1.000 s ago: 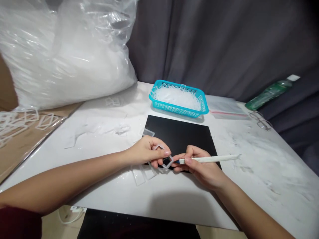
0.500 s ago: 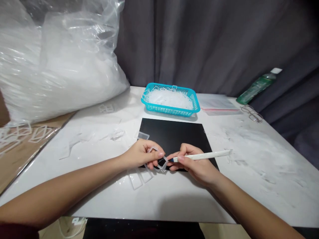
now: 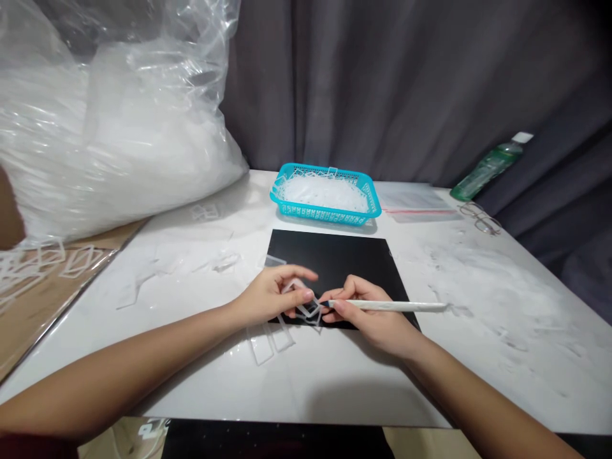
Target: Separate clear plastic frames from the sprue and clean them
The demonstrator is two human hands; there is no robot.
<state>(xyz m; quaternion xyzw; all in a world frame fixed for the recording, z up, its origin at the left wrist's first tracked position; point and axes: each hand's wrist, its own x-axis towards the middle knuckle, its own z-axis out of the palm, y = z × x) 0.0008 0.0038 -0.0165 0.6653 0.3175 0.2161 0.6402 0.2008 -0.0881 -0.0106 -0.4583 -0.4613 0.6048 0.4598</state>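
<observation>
My left hand [image 3: 275,290] pinches a small translucent rectangular plastic frame [image 3: 310,310] between thumb and fingers, its index finger lifted and stretched out. In my right hand [image 3: 370,319] is a slim white pen-shaped tool [image 3: 396,306] with a dark blue end; that end meets or nearly meets the frame's right corner, and its very tip is too small to make out. Both hands are over the front part of a black mat [image 3: 335,255]. More loose clear frames [image 3: 261,347] lie on the table below my left hand, partly over the mat's edge.
Behind the mat stands a turquoise basket [image 3: 325,215] full of clear plastic pieces. A big clear bag [image 3: 143,127] bulges at the left, near cardboard [image 3: 62,299] with several frames. At the right back are zip bags [image 3: 415,201], glasses [image 3: 482,220] and a green bottle [image 3: 488,169].
The index finger of my left hand has lifted off the frame and straightened. The pen-shaped tool has swung to lie more level, its rear end lower. The frame has turned slightly.
</observation>
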